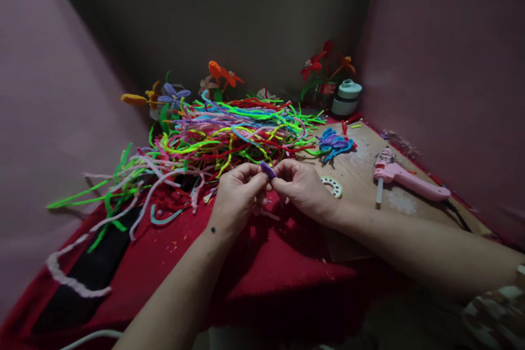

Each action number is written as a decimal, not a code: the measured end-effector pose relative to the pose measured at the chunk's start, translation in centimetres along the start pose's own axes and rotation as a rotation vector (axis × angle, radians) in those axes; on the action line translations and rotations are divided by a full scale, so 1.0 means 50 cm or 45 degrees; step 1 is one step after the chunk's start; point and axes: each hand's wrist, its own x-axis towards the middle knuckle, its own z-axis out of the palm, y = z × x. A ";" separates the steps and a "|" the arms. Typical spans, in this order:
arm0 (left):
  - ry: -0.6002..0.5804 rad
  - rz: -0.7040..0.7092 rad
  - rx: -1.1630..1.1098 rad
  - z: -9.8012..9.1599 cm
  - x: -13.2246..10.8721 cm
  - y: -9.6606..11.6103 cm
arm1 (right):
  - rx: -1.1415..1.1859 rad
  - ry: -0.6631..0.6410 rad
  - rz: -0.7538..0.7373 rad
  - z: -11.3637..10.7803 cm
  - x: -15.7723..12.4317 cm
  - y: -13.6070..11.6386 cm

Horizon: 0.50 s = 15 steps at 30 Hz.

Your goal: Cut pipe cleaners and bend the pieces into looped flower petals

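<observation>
Above the red cloth point(279, 270), my left hand point(241, 188) and my right hand point(301, 188) meet in the middle. Both pinch a small purple pipe cleaner piece point(268, 169), which pokes up between thumbs and fingertips. Most of that piece is hidden by the fingers. Just behind my hands lies a large heap of coloured pipe cleaners point(241, 131). A blue and purple pipe cleaner flower point(335, 144) rests on the brown board point(361, 169) past my right hand. Partly behind the right wrist is a pale ring with holes point(334, 187).
On the board's right lies a pink glue gun point(414, 179) with its black cord point(459, 216). Pipe cleaner flowers point(174, 95) stand along the back, near a light-blue lidded container point(346, 97). A black flat object point(88, 273) lies at left, with a pale pipe cleaner point(77, 286) across it.
</observation>
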 end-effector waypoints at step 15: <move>-0.170 -0.219 -0.107 -0.011 0.010 0.004 | -0.228 -0.001 -0.114 -0.002 -0.009 0.006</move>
